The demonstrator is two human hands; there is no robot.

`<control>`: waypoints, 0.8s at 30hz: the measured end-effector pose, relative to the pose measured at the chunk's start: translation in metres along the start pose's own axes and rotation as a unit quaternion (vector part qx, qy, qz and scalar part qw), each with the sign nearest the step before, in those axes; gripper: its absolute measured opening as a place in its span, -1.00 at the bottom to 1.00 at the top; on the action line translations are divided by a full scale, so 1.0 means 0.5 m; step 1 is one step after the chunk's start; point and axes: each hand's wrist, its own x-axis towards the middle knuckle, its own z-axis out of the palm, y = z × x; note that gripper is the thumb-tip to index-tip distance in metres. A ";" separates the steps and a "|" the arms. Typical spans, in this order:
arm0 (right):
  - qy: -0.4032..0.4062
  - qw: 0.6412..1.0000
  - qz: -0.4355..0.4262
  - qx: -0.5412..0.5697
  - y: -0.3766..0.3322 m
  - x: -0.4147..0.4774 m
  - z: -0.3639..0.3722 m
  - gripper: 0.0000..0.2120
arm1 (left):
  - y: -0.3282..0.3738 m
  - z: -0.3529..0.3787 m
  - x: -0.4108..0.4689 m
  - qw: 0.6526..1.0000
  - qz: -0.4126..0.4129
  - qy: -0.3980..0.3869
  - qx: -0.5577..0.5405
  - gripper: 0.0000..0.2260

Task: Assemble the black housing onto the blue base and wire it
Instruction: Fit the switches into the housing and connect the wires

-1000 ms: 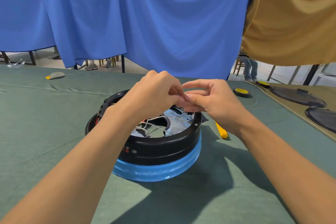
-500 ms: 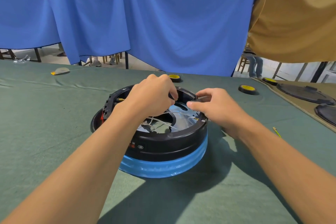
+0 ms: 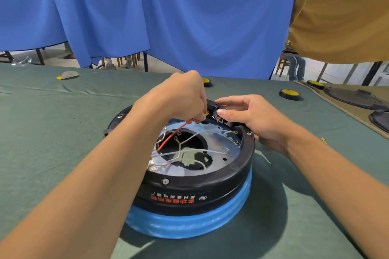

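Observation:
The round black housing (image 3: 195,192) sits on top of the blue base (image 3: 189,224) on the green table. Inside it lie a metal plate and loose white wires (image 3: 183,147). A red wire (image 3: 171,136) runs up to my left hand (image 3: 181,99), which pinches its brass terminal end above the far inner rim. My right hand (image 3: 250,115) grips the black connector block (image 3: 219,111) on the housing's far rim, thumb inside next to the metal terminals.
Yellow-and-black tape rolls (image 3: 290,93) lie on the green cloth (image 3: 52,132) behind the housing. Black round lids (image 3: 355,98) rest on a tan cloth at the far right. A small grey-and-yellow piece (image 3: 67,75) lies at the far left. Blue and tan sheets hang behind.
The view has come closer to the housing. My left hand has pulled the red wire up toward the far rim. My right hand has settled onto the connector block.

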 end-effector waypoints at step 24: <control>0.032 0.999 0.006 0.042 0.002 -0.009 0.010 -0.66 | -0.002 0.059 0.006 0.999 0.018 0.040 0.007 -0.92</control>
